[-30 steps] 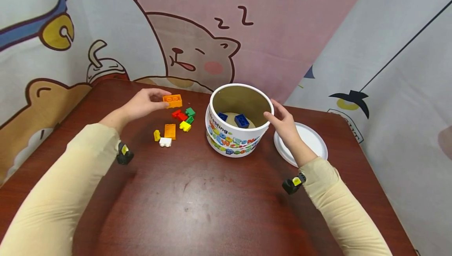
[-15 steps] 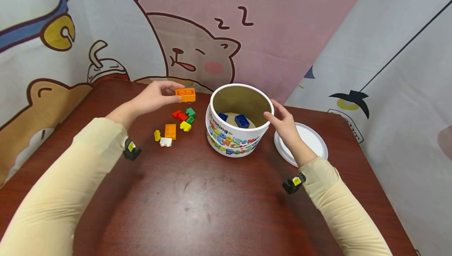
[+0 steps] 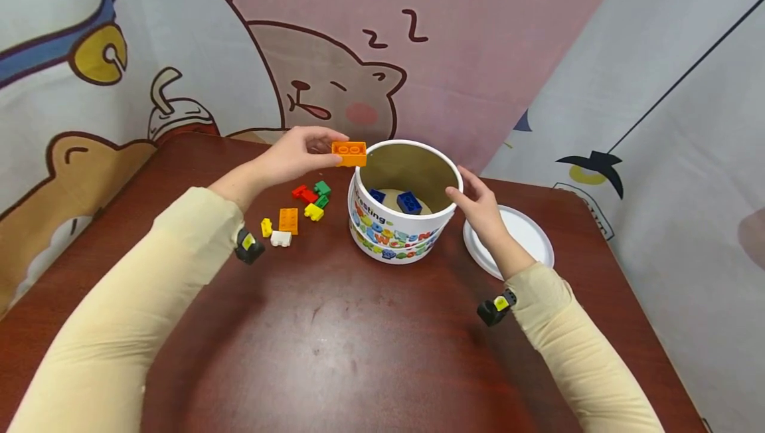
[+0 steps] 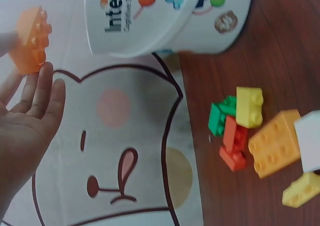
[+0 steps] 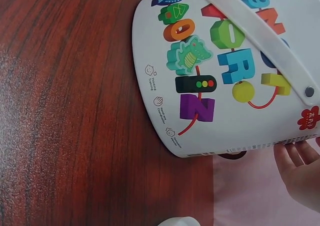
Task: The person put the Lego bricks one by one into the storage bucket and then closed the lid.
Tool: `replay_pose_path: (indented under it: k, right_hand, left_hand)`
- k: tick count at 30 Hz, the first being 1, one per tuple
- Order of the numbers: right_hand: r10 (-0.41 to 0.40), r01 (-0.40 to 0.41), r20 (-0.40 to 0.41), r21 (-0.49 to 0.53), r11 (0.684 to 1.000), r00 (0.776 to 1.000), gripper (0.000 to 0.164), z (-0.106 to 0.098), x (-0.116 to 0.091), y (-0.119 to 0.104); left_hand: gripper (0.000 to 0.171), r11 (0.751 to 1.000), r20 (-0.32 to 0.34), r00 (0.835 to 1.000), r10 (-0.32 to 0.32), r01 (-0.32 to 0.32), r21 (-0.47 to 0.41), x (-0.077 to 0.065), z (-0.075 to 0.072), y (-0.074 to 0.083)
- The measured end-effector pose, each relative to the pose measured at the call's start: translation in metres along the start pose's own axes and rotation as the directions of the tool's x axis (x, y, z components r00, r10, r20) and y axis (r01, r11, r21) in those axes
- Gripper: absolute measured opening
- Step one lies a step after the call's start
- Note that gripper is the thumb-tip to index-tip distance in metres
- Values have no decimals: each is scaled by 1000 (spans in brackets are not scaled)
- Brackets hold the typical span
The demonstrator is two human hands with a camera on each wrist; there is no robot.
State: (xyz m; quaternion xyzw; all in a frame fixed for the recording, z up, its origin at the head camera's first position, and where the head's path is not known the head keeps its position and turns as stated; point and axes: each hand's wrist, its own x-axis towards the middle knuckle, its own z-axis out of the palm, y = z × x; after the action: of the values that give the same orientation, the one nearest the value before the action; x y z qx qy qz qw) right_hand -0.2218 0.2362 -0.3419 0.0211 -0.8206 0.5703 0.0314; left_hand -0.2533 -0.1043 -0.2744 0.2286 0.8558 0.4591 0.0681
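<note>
My left hand point(image 3: 299, 154) pinches an orange building block point(image 3: 349, 153) between thumb and fingers, raised beside the left rim of a white bucket point(image 3: 397, 228). In the left wrist view the orange block point(image 4: 31, 41) shows its studs facing right. Two dark blue blocks, one of them a full blue block point(image 3: 409, 203), lie on the bucket's floor. My right hand point(image 3: 480, 210) rests on the bucket's right side, thumb at the rim; in the right wrist view its fingers point(image 5: 295, 158) touch the printed wall from outside.
Left of the bucket lie loose blocks: an orange block point(image 3: 289, 220), a white block point(image 3: 281, 238), yellow blocks point(image 3: 313, 212), red blocks point(image 3: 305, 194) and green blocks point(image 3: 322, 188). A round white lid point(image 3: 528, 240) lies at the right, partly under my right forearm. A patterned cloth point(image 3: 478, 54) hangs behind.
My left hand has carried the orange block to the right and slightly up, from above the loose blocks to the bucket's left rim. My right hand has stayed on the bucket.
</note>
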Motion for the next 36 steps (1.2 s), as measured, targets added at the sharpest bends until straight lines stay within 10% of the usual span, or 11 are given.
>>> replay_pose_path:
  k: [25, 36]
  right_hand:
    - [11, -11, -5, 50, 999, 1000, 57, 4, -2, -3]
    - [20, -20, -10, 36, 999, 1000, 58, 4, -1, -4]
  left_hand:
    - [40, 993, 156, 982, 106, -112, 25, 38, 53, 28]
    - [34, 994, -13, 995, 97, -97, -41, 18, 27, 0]
